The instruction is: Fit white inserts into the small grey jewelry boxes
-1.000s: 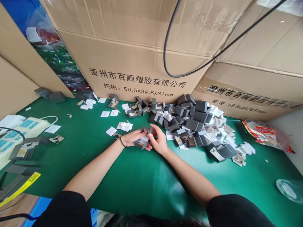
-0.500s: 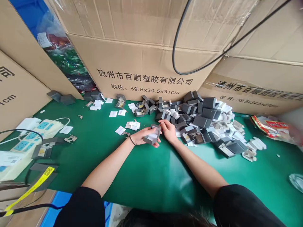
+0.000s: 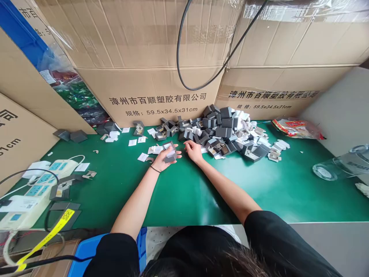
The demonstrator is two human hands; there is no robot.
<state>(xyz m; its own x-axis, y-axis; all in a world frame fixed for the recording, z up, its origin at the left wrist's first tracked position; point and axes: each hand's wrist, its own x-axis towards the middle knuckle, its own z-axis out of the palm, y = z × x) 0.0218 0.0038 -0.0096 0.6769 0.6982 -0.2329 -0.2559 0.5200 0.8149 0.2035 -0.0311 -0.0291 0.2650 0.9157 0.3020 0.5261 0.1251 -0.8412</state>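
Observation:
A small dark grey box (image 3: 170,154) with a white lining rests in my left hand (image 3: 162,161), whose fingers wrap round it from below. Its open side faces up. Just to the right, apart from the box, my right hand (image 3: 194,151) is closed with its fingertips bent together; whatever they may pinch is too small to make out. Beyond my right hand lies a large heap of similar grey boxes (image 3: 223,132), mixed with white inserts (image 3: 245,125). White paper cards (image 3: 143,157) lie left of my left hand.
Cardboard cartons (image 3: 155,86) line the back of the green table (image 3: 178,196). A power strip (image 3: 43,184) and a yellow-tagged cable (image 3: 59,225) are at the left. A plastic packet (image 3: 298,127) and a clear cup (image 3: 343,165) are at the right. A black cable (image 3: 178,50) hangs overhead.
The view has shifted, bringing the clear cup further into sight. My right hand has drawn away from the box, leaving a gap. The box stays in my left hand.

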